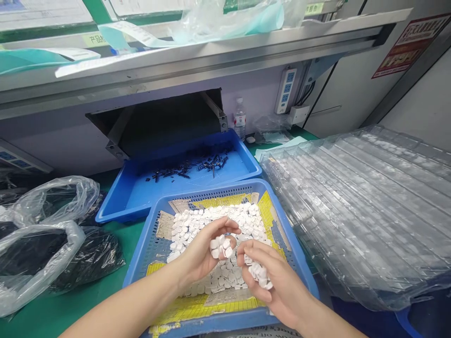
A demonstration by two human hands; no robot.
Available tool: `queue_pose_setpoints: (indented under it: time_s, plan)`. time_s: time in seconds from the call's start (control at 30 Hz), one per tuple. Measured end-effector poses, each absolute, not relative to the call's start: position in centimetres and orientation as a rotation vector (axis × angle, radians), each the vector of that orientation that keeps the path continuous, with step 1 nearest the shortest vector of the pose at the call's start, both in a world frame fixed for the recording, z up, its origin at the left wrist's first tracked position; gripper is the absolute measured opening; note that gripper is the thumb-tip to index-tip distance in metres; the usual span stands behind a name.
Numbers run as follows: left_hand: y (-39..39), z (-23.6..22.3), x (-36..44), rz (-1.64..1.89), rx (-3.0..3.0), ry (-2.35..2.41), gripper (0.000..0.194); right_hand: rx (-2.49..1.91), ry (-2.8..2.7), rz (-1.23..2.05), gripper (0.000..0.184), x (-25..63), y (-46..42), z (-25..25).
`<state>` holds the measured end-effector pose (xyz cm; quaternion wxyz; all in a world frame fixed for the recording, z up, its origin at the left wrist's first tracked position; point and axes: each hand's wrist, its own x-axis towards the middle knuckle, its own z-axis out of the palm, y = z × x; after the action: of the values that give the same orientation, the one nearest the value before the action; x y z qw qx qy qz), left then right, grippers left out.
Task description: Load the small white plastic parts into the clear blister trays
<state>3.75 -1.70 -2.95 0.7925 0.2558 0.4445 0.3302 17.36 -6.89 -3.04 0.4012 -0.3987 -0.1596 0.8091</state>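
Note:
Both hands hover over a blue plastic basket [310, 277] lined with yellow tape. Many small white plastic pieces [225, 277], square with rounded corners, are spread across its bottom. Several of these white pieces lie in my left hand [207, 246], its fingers curled around them. A pile of the same pieces is cupped in my right hand [269, 277], close beside the left. The undersides of both handfuls are hidden by the palms and fingers.
Behind the basket, a blue tray [141, 192] holds small black parts. Stacked clear plastic trays [366, 202] stand at right. Clear bags [38, 263] with black contents lie at left. A water bottle [240, 119] and a power strip [285, 91] are at the back, below a metal shelf [211, 65].

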Motion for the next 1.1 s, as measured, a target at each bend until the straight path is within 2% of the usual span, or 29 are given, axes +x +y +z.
queue_pose_setpoints:
  time_s: [0.17, 0.23, 0.33, 0.63, 1.1]
  plan:
    - [-1.9, -2.8, 3.6, 0.727, 0.669, 0.940, 0.011, -1.186, -0.634, 1.971, 0.026, 17.0, -7.0, -3.0]
    - [-2.0, -2.9, 3.4, 0.729, 0.697, 0.924, 0.015, -1.212, -0.667, 1.951, 0.028, 16.8, -7.0, -3.1]
    - [-2.2, -2.9, 3.2, 0.724, 0.726, 0.880, 0.021, -1.233, -0.639, 1.904, 0.027, 16.7, -6.9, -3.2]
    - [-2.3, -2.3, 3.3, 0.710, 0.745, 0.748, 0.019, -1.240, -0.598, 1.794, 0.023, 16.9, -6.9, -2.9]
    - [-2.8, -2.3, 3.5, 0.755, 0.724, 0.684, 0.021, -1.167, -0.682, 1.883, 0.024, 16.5, -7.0, -3.1]
